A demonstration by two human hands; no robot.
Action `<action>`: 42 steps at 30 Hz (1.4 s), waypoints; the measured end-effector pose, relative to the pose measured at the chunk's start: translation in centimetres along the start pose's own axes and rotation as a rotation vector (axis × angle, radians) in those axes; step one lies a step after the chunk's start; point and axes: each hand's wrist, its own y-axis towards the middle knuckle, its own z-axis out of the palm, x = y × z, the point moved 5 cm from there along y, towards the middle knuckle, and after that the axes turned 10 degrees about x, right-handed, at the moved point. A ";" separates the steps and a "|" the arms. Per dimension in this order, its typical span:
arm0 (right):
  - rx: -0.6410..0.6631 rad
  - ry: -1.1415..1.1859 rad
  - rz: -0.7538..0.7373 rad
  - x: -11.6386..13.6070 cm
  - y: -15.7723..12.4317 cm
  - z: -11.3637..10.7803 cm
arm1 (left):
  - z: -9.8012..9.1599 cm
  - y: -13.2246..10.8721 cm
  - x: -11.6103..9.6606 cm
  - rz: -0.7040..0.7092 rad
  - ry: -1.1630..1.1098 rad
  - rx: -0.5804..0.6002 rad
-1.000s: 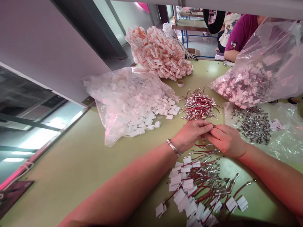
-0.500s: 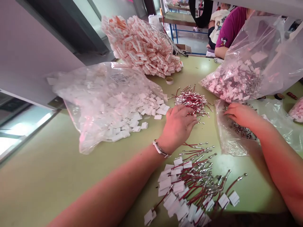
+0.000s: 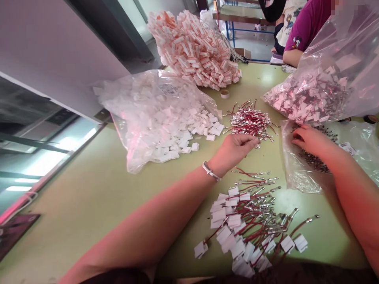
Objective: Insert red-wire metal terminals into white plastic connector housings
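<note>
My left hand (image 3: 233,149) reaches to the near edge of a small heap of red wires with metal ends (image 3: 251,120), and its fingertips pinch one wire there. A bracelet sits on that wrist. My right hand (image 3: 308,140) rests in the mouth of a clear bag of small metal parts (image 3: 315,162). Its fingers are curled down among the parts, and what they grip is hidden. Between my forearms lies a spread of red wires with white tags (image 3: 248,225).
A clear bag spilling white plastic pieces (image 3: 160,114) lies to the left on the green table (image 3: 89,205). Behind it is a heap of white and orange pieces (image 3: 195,47). A big bag of tagged wires (image 3: 319,86) stands at the right. A tape roll (image 3: 225,94) and a person in a purple shirt (image 3: 306,27) are beyond.
A second ago both hands were together over the tagged wires. They have parted since: the left went to the red wire heap, the right into the bag of metal parts.
</note>
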 end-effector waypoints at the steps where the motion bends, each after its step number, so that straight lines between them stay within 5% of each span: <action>1: 0.012 0.033 -0.019 -0.5 0.2 0.1 | 0.0 0.0 0.1 -0.024 -0.043 0.008; 6: 0.053 0.089 0.007 -2.1 0.9 0.2 | 0.0 0.1 0.6 -0.071 -0.150 0.039; 12: 0.042 0.029 0.158 -0.9 0.4 -0.4 | 0.1 0.1 0.9 -0.081 -0.144 0.038; 17: 0.061 0.075 0.143 -0.9 0.4 -0.2 | 0.5 0.2 1.5 -0.051 -0.157 0.002; 20: -0.055 0.133 0.111 -0.8 -0.1 -1.2 | 0.9 0.2 2.0 -0.049 -0.200 -0.030; 24: -0.357 0.550 -0.011 2.3 -2.3 -3.7 | 1.3 0.2 2.1 -0.066 -0.229 -0.031; 31: -0.200 1.428 -0.132 10.3 -3.7 -3.0 | 2.0 0.0 1.6 -0.032 -0.186 0.056; 37: -0.096 1.637 -0.202 11.5 -3.5 -1.5 | 2.6 0.0 1.1 0.043 -0.194 0.157; 42: -0.154 1.680 -0.202 11.1 -3.5 -1.0 | 2.1 -0.1 1.0 0.042 -0.182 0.115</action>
